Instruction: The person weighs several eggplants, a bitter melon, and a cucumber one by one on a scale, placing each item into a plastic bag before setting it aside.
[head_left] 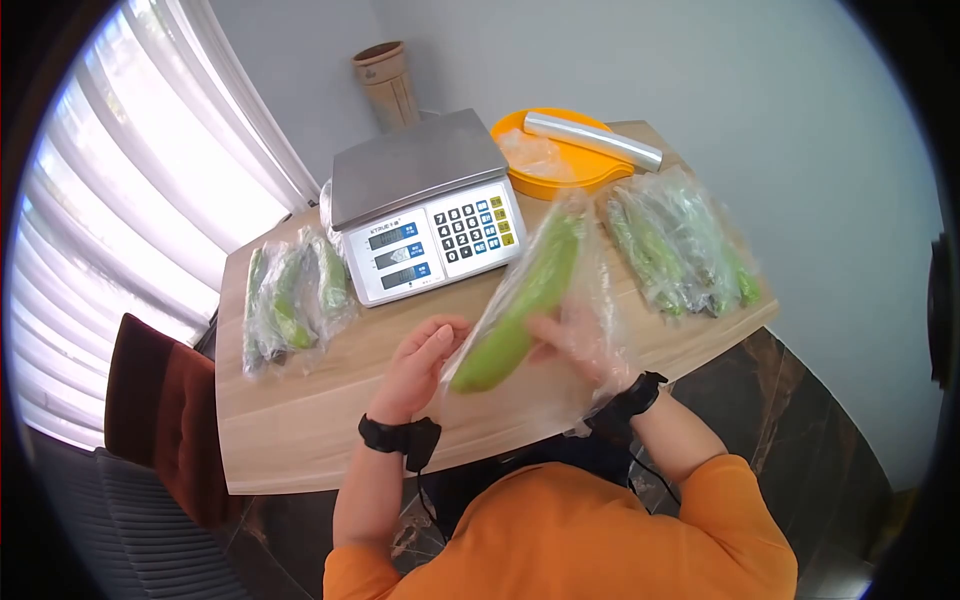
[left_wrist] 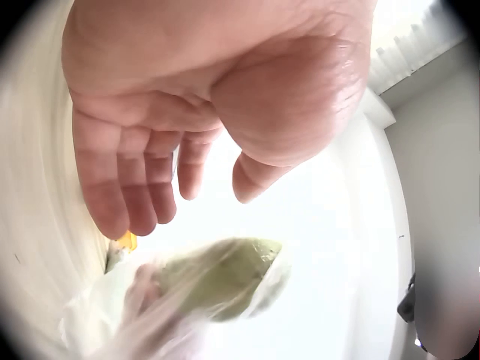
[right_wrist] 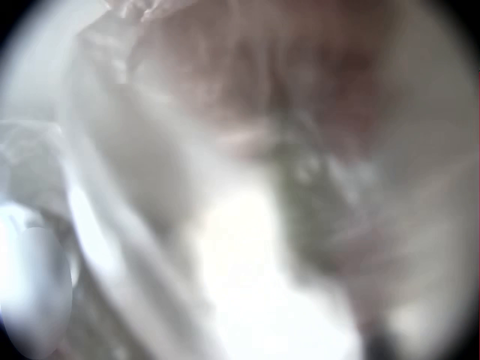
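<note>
A long light-green gourd-like vegetable is held slanting over the table's front part, with clear plastic film around it. My right hand grips it from the right, seen through the film. In the left wrist view, the vegetable shows its rounded end under the film. My left hand is beside its lower end, fingers loosely bent and palm empty, as the left wrist view shows of that hand. The right wrist view is blurred by film close to the lens.
A scale stands at the table's back. Wrapped green vegetables lie on the left, and more wrapped ones on the right. Behind them an orange tray carries a film roll. A brown chair is at the left edge.
</note>
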